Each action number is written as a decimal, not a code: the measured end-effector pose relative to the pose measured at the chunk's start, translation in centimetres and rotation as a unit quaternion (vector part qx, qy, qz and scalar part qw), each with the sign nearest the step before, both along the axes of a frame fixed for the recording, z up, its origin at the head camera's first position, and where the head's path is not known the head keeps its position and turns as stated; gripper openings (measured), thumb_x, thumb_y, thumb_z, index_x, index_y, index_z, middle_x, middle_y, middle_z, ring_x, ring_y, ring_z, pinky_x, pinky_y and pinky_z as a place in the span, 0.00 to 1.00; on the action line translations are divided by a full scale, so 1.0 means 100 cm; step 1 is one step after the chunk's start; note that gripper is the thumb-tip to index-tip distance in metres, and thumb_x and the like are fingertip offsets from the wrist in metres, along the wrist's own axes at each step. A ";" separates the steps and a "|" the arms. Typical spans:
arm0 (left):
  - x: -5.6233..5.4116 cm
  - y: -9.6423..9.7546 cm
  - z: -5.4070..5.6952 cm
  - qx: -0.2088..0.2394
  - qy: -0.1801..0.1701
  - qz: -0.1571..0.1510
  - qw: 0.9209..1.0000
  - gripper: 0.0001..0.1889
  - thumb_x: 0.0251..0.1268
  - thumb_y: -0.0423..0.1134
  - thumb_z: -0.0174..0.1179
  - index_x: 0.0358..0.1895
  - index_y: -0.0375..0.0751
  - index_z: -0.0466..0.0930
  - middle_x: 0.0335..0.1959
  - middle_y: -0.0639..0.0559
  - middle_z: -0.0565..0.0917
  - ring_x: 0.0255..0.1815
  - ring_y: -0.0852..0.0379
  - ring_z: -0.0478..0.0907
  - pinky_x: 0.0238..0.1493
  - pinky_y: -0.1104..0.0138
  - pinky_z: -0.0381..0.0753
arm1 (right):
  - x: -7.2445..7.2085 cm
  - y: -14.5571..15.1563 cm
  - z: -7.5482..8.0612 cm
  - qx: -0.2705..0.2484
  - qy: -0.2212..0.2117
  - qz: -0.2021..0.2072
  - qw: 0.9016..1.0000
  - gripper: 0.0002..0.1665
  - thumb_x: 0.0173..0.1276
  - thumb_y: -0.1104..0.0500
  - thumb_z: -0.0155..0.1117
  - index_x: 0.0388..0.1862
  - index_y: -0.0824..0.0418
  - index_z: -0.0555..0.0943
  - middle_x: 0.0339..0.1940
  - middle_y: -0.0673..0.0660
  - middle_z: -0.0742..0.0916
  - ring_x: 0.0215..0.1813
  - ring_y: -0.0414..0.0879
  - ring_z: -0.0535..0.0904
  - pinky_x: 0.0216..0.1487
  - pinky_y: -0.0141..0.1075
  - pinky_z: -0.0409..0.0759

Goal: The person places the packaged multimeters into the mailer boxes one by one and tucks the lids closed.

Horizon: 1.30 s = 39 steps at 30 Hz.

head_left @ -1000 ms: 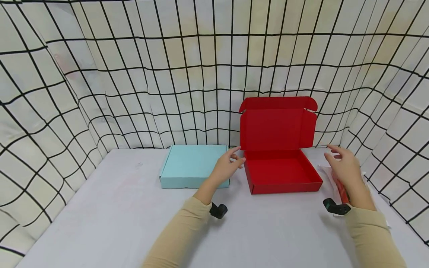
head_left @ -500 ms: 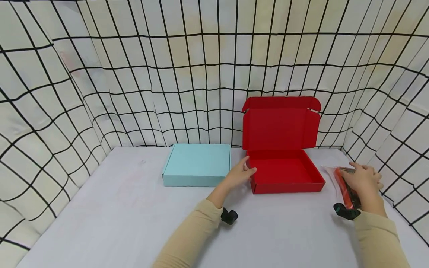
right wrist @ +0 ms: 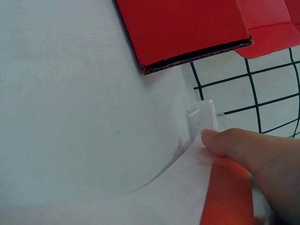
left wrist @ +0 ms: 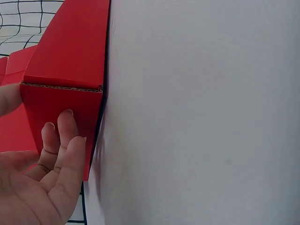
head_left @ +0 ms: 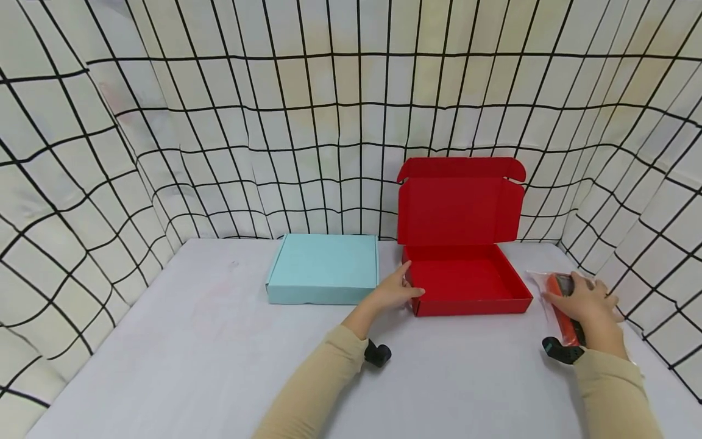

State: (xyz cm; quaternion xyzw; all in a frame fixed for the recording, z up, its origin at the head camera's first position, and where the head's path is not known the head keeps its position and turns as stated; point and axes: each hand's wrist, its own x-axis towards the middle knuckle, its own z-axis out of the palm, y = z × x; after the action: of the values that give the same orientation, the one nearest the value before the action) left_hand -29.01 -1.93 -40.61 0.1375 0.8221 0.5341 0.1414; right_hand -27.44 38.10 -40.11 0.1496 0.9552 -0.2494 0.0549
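Observation:
The open red cardboard box [head_left: 471,307] stands on the table with its lid raised at the back. At its left end, my left hand [head_left: 390,291] grips the side wall, thumb over the rim near the front corner. In the left wrist view, the fingers [left wrist: 70,161] of this hand bend against the outer wall. Right of the box lies a clear plastic packet [head_left: 563,323] with orange-red and dark contents. My right hand [head_left: 587,303] holds it from above, and the thumb [right wrist: 220,140] presses on the plastic in the right wrist view. The packet's contents are partly hidden.
A closed light-blue box [head_left: 323,268] stands left of the red one, near the back of the white table [head_left: 181,353]. Black-gridded white cloth [head_left: 263,122] walls in the back and both sides.
My right hand has come down onto the packet and now grips it, and the packet has shifted slightly. My left hand has lowered onto the red box's left wall. The view has turned slightly.

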 end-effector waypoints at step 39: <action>0.000 -0.003 0.002 -0.042 -0.021 -0.056 0.997 0.50 0.71 0.43 0.66 0.84 0.41 0.38 0.36 0.47 0.79 0.27 0.55 0.80 0.37 0.68 0.74 | 0.006 -0.002 0.011 0.037 0.057 -0.003 0.998 0.51 0.72 0.49 0.61 0.82 0.65 0.47 0.67 0.91 0.48 0.62 0.93 0.51 0.56 0.84 0.52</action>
State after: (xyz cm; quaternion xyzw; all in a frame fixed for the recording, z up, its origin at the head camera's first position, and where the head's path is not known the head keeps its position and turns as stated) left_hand -28.98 -2.27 -40.40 0.1659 0.8317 0.4932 0.1938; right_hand -26.88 37.94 -39.00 0.1397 0.9649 -0.2223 -0.0054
